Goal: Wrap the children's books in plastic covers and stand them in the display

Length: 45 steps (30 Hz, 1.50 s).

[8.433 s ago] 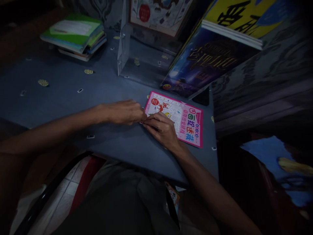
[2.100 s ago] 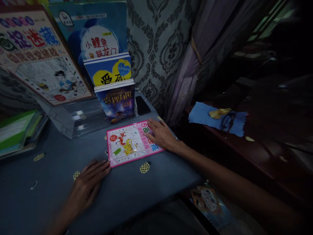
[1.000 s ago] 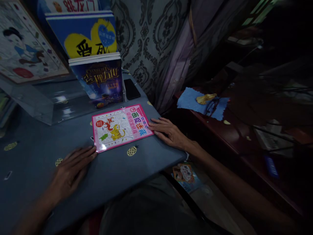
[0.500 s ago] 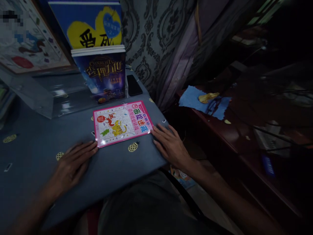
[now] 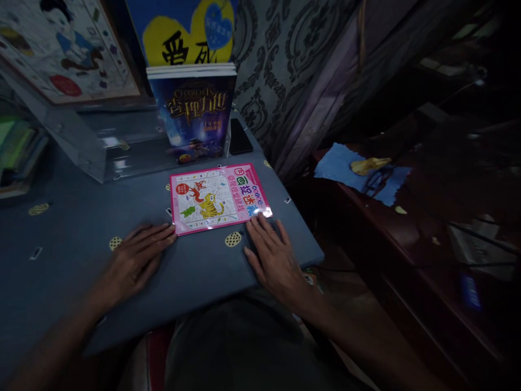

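A pink picture book (image 5: 209, 203) with a yellow tiger and a red fox on its cover lies flat on the blue-grey table (image 5: 195, 271). My left hand (image 5: 134, 259) rests on the cloth, fingers stretched out, with the fingertips at the book's lower left corner. Beside the lower right corner is my right hand (image 5: 274, 258), fingers spread, its tips touching the bottom edge of the cover. Neither hand is wrapped round anything.
A clear acrylic stand (image 5: 91, 155) holds dark blue books (image 5: 195, 117) and a large framed-looking picture book (image 5: 77, 49). A black phone (image 5: 241, 136) lies beside it. To the right, a dark red surface (image 5: 378, 228) carries blue paper (image 5: 337, 165) and cables.
The view has shifted, so things appear further right. My right hand has moved from the book's right edge to its lower right corner. My left hand stays at the lower left corner.
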### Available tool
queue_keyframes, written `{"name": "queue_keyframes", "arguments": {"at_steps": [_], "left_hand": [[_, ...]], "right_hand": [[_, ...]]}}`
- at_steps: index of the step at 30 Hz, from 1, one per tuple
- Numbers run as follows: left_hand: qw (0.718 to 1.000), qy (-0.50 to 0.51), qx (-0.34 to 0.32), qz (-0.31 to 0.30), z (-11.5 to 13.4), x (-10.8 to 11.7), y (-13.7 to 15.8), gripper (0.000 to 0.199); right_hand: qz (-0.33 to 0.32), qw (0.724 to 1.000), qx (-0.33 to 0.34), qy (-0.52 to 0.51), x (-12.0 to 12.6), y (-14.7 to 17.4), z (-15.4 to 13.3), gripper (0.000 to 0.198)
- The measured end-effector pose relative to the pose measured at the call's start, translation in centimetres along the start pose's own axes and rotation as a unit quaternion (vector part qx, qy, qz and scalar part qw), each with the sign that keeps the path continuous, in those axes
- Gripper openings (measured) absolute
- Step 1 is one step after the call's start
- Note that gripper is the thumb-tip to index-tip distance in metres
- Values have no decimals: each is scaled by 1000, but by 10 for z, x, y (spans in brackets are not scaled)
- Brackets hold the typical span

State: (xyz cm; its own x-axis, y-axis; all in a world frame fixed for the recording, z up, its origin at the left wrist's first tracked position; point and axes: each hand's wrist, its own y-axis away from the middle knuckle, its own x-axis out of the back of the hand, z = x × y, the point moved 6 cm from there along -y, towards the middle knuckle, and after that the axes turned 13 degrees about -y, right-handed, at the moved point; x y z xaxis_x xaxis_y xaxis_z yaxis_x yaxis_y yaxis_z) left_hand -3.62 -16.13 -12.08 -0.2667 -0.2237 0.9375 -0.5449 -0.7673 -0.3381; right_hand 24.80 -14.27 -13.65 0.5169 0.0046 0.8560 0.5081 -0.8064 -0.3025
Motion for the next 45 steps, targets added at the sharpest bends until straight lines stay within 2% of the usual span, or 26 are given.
{"name": "queue_keyframes", "arguments": {"at_steps": [7, 14, 27, 34, 40, 45], "left_hand": [[1000, -2, 2, -9, 1, 0, 0, 54], [1000, -5, 4, -15, 2, 1, 0, 53], [999, -22, 13, -28, 3, -1, 4, 47], [1000, 4, 11, -20, 2, 0, 4, 52], [999, 37, -9, 7, 2, 4, 1, 51], [998, 62, -11, 15, 3, 6, 0, 51]], "right_hand": [[-11, 999, 17, -25, -8, -6, -12, 59], [-46, 994, 70, -66, -19, -24, -42, 54], [-137, 977, 143, -72, -45, -53, -88, 47], [-157, 969, 170, -84, -52, -60, -91, 46], [-146, 966, 189, -96, -52, -63, -86, 22], [-132, 967, 202, -85, -53, -65, -86, 18]]}}
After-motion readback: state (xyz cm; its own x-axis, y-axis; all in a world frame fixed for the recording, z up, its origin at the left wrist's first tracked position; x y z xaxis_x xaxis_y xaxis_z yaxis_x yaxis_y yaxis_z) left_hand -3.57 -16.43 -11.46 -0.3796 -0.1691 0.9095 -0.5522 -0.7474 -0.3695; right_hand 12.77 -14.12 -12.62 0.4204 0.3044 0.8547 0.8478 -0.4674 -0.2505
